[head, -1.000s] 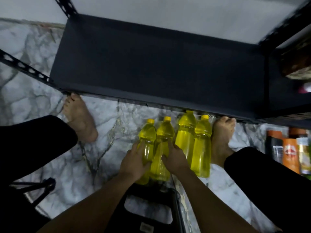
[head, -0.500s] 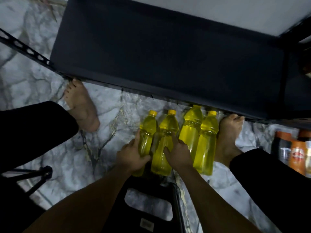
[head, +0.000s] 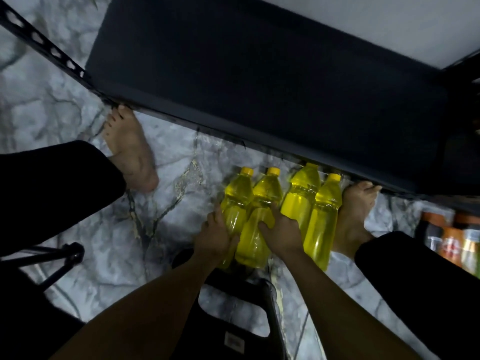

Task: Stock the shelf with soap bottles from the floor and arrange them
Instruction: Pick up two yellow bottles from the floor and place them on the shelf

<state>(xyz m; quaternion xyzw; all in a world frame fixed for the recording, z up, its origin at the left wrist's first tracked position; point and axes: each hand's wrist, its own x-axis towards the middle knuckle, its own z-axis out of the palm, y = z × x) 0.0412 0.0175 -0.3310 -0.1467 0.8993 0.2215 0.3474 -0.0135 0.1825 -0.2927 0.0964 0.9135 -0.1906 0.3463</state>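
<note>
Left hand (head: 215,237) now wrapped round leftmost clear plastic yellow-capped bottle of yellow soap (head: 237,201). Right hand (head: 281,229) curled round second such bottle (head: 255,240). Over last second grips tightened and the bottles barely shifted. Both near grey marble floor (head: 155,229); can't tell if lifted. Third bottle (head: 301,201) and fourth bottle (head: 323,219) untouched. Likely next: lift pair to dark metal shelf (head: 259,87).

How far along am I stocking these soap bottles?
Nothing shelved yet: the visible shelf holds no bottles. In hand: left hand grips the leftmost bottle, right hand the second bottle. Left: lifting those, then the third bottle and fourth bottle standing on the floor.
</note>
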